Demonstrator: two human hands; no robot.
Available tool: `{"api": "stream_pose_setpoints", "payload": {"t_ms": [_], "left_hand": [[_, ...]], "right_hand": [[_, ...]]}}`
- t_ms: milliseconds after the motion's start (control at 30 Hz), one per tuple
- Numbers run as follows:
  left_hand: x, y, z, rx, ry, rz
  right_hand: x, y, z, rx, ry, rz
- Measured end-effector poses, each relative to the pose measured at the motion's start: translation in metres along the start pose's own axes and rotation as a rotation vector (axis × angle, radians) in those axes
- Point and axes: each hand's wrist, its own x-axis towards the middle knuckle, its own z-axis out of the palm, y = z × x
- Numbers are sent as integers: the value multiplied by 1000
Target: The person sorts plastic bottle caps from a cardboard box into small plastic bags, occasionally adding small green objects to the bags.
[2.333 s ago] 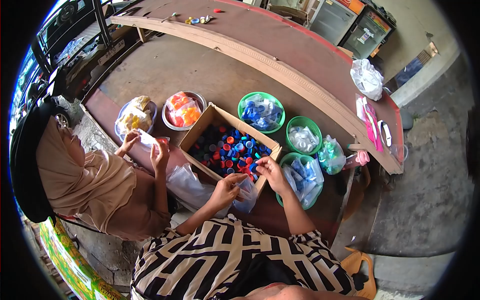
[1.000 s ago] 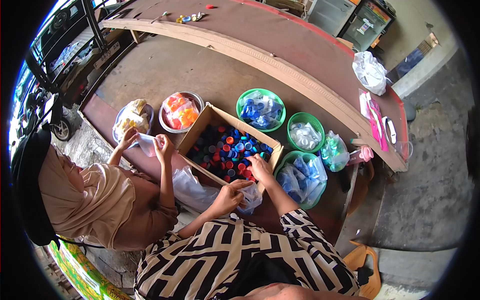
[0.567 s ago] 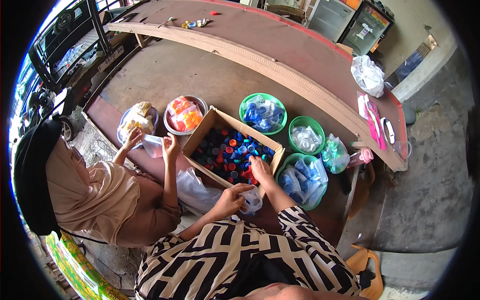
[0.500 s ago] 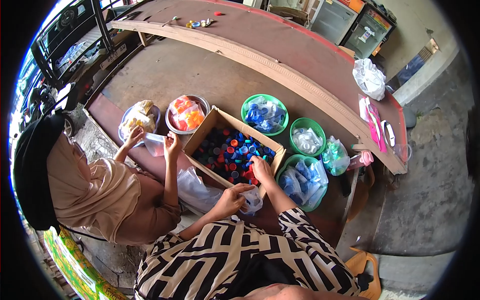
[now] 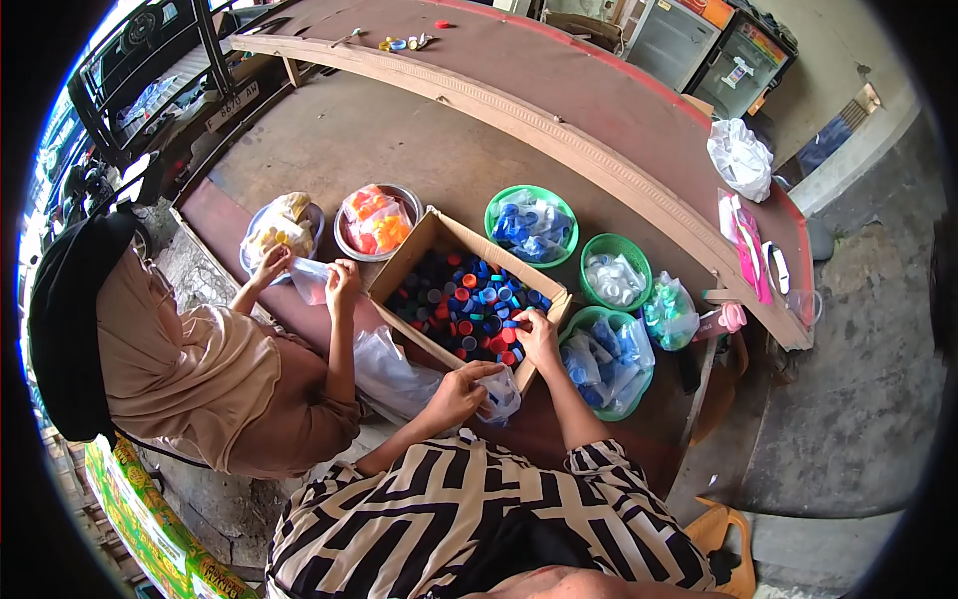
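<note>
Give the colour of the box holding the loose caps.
Light brown cardboard: the box shows best in the head view, the only one.

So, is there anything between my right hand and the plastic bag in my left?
Only the cardboard box, at its near rim: your right hand is at the caps inside, while the plastic bag in your left hand is outside. Nothing else visible blocks the way.
</note>
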Motion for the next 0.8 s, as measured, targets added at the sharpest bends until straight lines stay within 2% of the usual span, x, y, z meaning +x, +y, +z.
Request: {"api": "stream_pose_setpoints", "payload": {"t_ms": [100,233,300,433,500,567,600,667,800], "left_hand": [[3,3,-1,-16,-16,-44],[9,1,-3,-24,5,-29],[13,3,-4,-44,31,-40],[21,1,-7,-62,53,-36],[25,5,-7,-53,63,-45],[30,2,-9,-42,55,-39],[31,3,-9,-48,54,-36],[32,5,-10,-55,53,-38],[33,10,-10,20,37,-17]], "right_hand": [[-4,-4,-6,-81,-5,52],[-10,-9,-15,-154,14,19],[-14,-14,-18,101,1,116],[-29,-71,-36,369,-53,-10],[-36,-105,-50,256,-127,-69],[-41,-116,-54,105,-185,-228],[-43,-120,-56,106,-183,-223],[-48,-125,-57,-131,-256,-292],[-46,-122,-60,-166,-266,-260]]}}
